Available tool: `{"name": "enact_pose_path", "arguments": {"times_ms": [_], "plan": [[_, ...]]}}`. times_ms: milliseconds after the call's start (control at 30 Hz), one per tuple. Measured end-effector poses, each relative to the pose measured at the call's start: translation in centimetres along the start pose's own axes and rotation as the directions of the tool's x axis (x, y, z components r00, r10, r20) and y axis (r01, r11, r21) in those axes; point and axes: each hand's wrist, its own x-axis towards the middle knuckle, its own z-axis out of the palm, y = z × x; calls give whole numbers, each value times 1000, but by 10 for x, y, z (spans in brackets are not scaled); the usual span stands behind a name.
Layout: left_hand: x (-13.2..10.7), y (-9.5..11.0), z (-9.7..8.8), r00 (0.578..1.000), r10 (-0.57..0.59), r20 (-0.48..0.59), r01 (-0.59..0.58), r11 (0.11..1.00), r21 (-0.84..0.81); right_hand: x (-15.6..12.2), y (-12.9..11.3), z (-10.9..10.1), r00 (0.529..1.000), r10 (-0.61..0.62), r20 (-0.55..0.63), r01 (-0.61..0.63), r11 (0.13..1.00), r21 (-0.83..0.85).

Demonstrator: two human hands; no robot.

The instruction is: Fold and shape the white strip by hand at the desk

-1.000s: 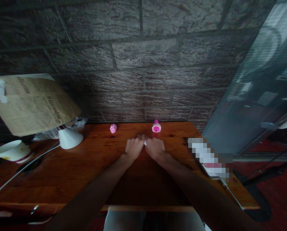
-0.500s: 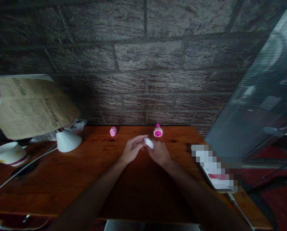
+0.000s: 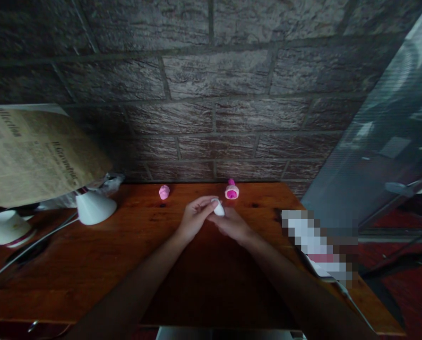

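Both my hands meet above the middle of a wooden table (image 3: 90, 264). My left hand (image 3: 193, 219) pinches a small white piece (image 3: 218, 207) with thumb and fingertips. My right hand (image 3: 234, 224) lies just under and beside it, fingers curled towards the same piece; how far it grips is hard to see. Beyond the hands, near the brick wall, stand a small pink lump (image 3: 164, 191) on the left and a pink and white flower-like piece (image 3: 231, 191) on the right.
A white desk lamp (image 3: 92, 208) with a thin arm lies at the left. Behind it hang a newspaper sheet (image 3: 37, 151) and crumpled plastic. A white bowl (image 3: 3, 229) sits at far left. A blurred flat item (image 3: 319, 245) lies at right, by a glass panel.
The hands lifted off the table with the white piece, which was almost hidden between them before. The left fingers now pinch it higher, and the right hand has turned lower beneath it.
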Motion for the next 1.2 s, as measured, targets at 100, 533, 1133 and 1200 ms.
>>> {"name": "enact_pose_path", "arguments": {"times_ms": [100,533,1133,1200], "plan": [[0,0,2,998,-30,48,30,1000,7,1,2,4,995,-73,-73,67,994,-81],[-2,4,4,992,25,124,-27,1000,13,2,-1,14,982,-58,-178,35,991,-132],[-2,-2,4,984,44,173,-44,999,-7,5,2,5,982,-184,-50,185,983,18],[-1,-1,4,985,43,167,-44,999,0,5,3,4,974,-208,-93,205,978,-40]]}}
